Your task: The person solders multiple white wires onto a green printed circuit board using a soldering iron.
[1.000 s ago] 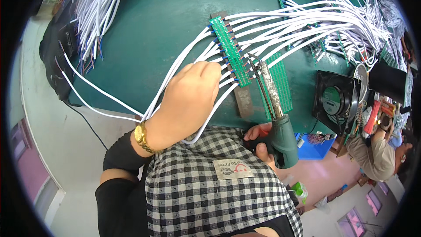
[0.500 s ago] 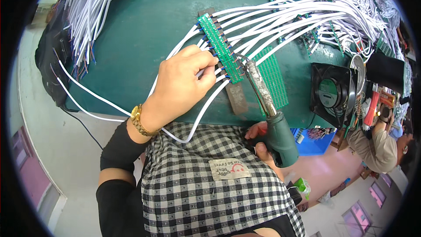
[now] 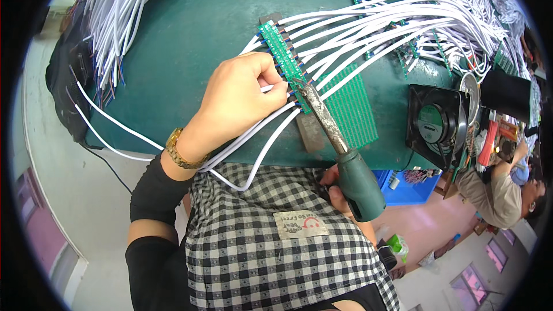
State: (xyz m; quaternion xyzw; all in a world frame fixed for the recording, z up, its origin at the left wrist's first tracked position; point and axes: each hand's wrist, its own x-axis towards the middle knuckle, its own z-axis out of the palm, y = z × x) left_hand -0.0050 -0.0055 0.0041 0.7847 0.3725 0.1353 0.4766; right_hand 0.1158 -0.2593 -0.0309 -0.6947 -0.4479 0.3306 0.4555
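My left hand [image 3: 239, 95] is closed in a pinch on a white cable at the left edge of a narrow green circuit board [image 3: 282, 52]. White cables [image 3: 345, 29] with thin coloured wire ends are attached along both long sides of this board. My right hand [image 3: 339, 196], mostly hidden, is wrapped round the dark green handle of a soldering iron [image 3: 329, 121]. The iron's tip rests on or just over the lower part of the board, close to my left fingertips. Beneath the board lies a dark bar [image 3: 311, 132], its lower end showing.
A wider green board panel [image 3: 348, 109] lies right of the iron. Farther right stands a black fan [image 3: 435, 124]. White cable bundles lie at the back right and hang at the far left [image 3: 115, 17]. A blue bin [image 3: 409, 187] and another person [image 3: 489, 196] are beyond the table edge.
The soldering iron has moved left, its tip now over the board instead of at its right edge. My left hand has shifted slightly, and the white cables below it have moved lower.
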